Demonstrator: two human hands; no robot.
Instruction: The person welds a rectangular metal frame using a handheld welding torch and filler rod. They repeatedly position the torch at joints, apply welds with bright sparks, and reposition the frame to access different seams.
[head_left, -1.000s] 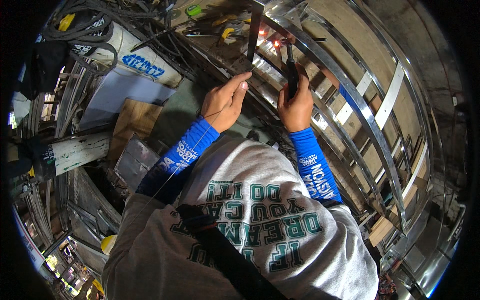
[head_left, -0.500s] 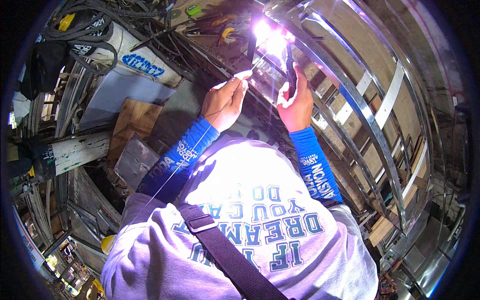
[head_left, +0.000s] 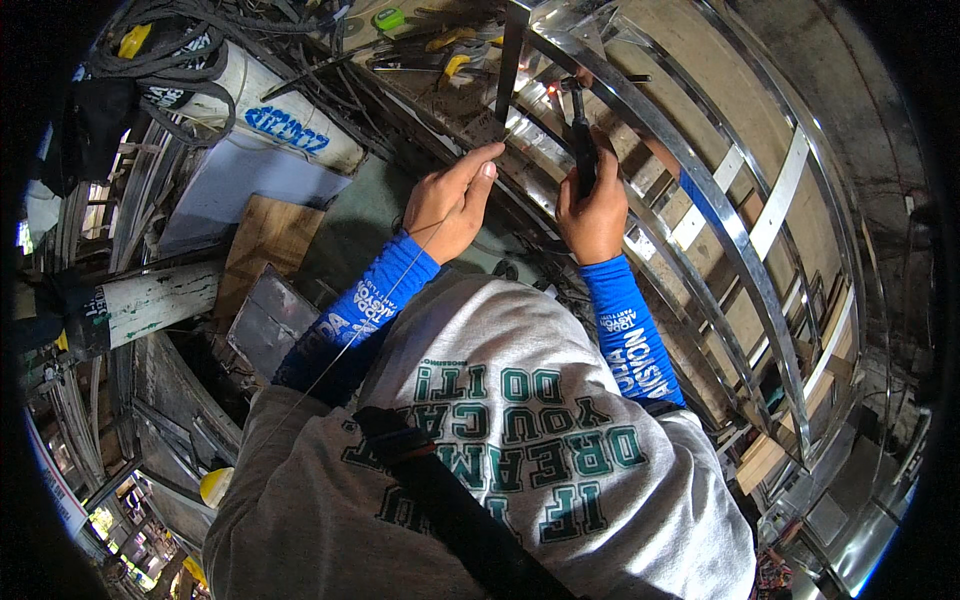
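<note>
My left hand [head_left: 450, 205] is closed, its fingertips pinching a thin filler rod [head_left: 347, 347] whose tail runs back over the left forearm. Wrapped in my right hand [head_left: 595, 212] is a black welding torch [head_left: 582, 140], tilted up toward the far end. The torch head is close to a small red glowing spot [head_left: 552, 91] on the shiny metal frame [head_left: 735, 232]. This frame of curved bars and crosspieces stretches from the top middle down the right side. Between the left fingertips and the glowing spot, the rod's front end is hard to make out.
Pliers with yellow handles [head_left: 456, 66] and a green tape measure [head_left: 388, 19] lie at the far side. Dark cables [head_left: 190, 60] coil over a white cylinder [head_left: 290, 120] at left. A wooden board [head_left: 268, 240] leans nearby. Wood pieces [head_left: 765, 462] lie at lower right.
The bright welding arc has gone out, leaving a red glowing spot, and the scene is darker. Both hands have stayed nearly in place.
</note>
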